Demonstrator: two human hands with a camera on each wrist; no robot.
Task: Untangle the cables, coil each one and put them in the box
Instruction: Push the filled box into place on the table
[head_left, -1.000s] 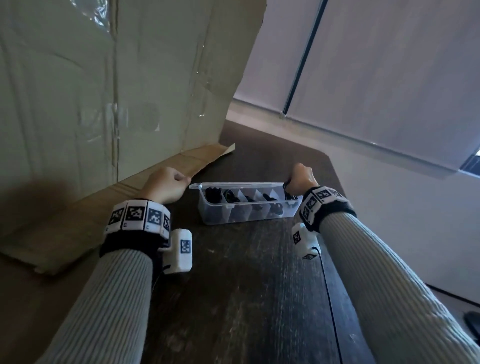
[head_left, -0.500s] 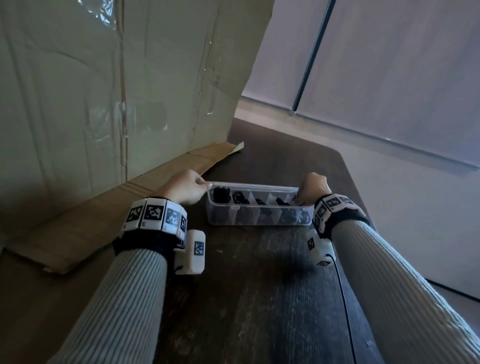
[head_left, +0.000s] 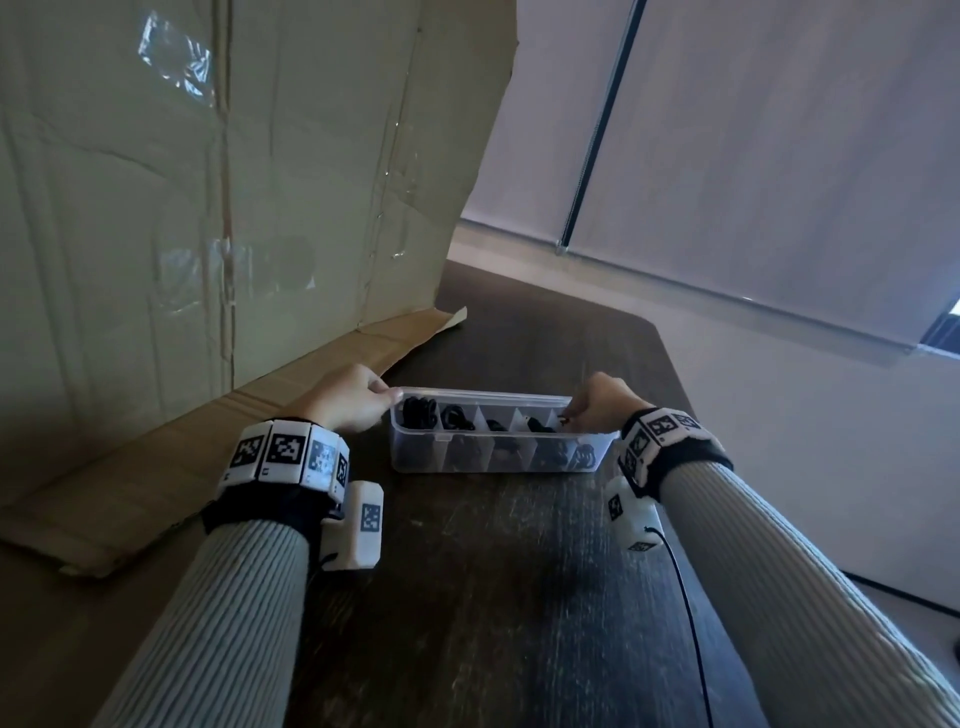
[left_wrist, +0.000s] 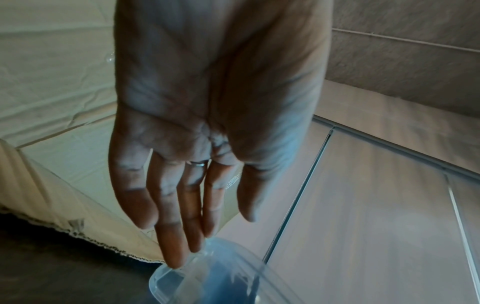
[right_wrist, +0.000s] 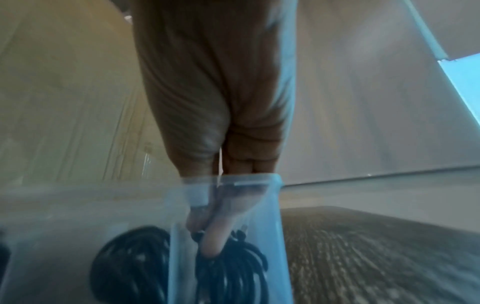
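A clear plastic box (head_left: 415, 460) with dividers lies across the dark table, and black coiled cables (head_left: 418, 410) sit in its compartments. My left hand (head_left: 358, 400) is at the box's left end, fingers straight, fingertips (left_wrist: 176, 261) touching the corner of the box rim (left_wrist: 166, 275). My right hand (head_left: 592, 402) reaches into the rightmost compartment. In the right wrist view, through the clear box wall (right_wrist: 78, 216), my right hand (right_wrist: 203, 236) pinches the top of a black cable coil (right_wrist: 233, 271) between thumb and finger. A second coil (right_wrist: 130, 257) fills the neighbouring compartment.
A large sheet of cardboard (head_left: 234, 208) stands along the left, and its folded flap (head_left: 156, 457) lies on the table beside my left wrist. The dark wooden table (head_left: 493, 597) stretches toward me. Its right edge (head_left: 691, 415) runs just past my right hand. A thin black wire (head_left: 685, 597) hangs from my right wrist.
My right hand has gone down from above the box's right end into the last compartment with the cable coil. My left hand has shifted right onto the box's left rim.
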